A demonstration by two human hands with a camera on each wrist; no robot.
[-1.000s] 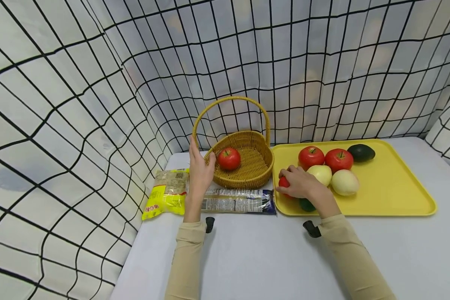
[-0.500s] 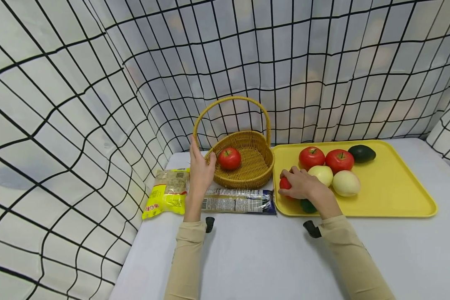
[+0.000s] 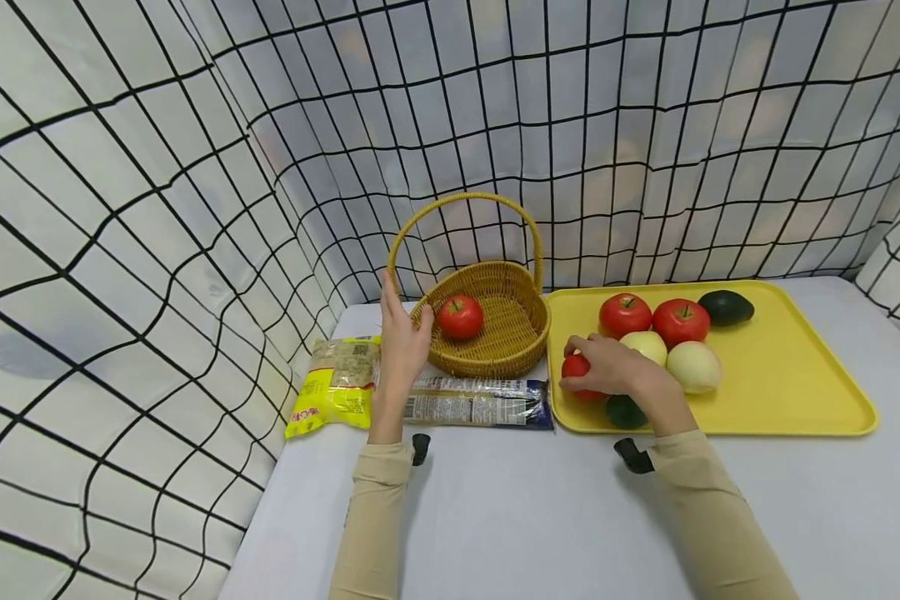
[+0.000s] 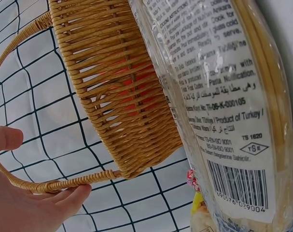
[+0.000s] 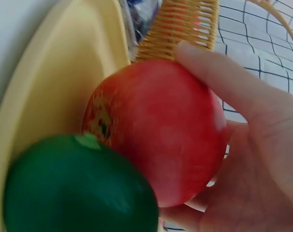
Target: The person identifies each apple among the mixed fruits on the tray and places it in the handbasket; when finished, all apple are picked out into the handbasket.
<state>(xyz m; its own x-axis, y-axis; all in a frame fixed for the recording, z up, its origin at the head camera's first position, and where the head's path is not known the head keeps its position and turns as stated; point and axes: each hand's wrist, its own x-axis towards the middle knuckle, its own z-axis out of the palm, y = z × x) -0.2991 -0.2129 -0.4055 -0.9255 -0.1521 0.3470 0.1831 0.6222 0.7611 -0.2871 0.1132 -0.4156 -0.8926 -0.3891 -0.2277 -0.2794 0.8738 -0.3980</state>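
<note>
In the head view, my left hand (image 3: pixel 403 337) is at the left side of a wicker basket (image 3: pixel 506 354). Its fingers are straight beside the basket handle (image 4: pixel 83 181), the thumb apart from them in the left wrist view. One tomato (image 3: pixel 460 317) lies inside the basket. My right hand (image 3: pixel 617 367) grips a red apple (image 5: pixel 160 125) at the left end of a yellow tray (image 3: pixel 787 367), thumb and fingers round it. Against the apple, in the right wrist view, is a dark green round vegetable (image 5: pixel 78 188).
Also on the tray are two tomatoes (image 3: pixel 681 322), two pale round fruits (image 3: pixel 693 367) and an avocado (image 3: pixel 726 307). A pasta packet (image 3: pixel 480 403) lies before the basket, with a yellow bag (image 3: pixel 335 387) to its left. Black netting (image 3: pixel 600 167) rises behind and at the left.
My right hand has shifted slightly to the right with the apple, and more of the green vegetable shows. My left hand stays by the basket handle.
</note>
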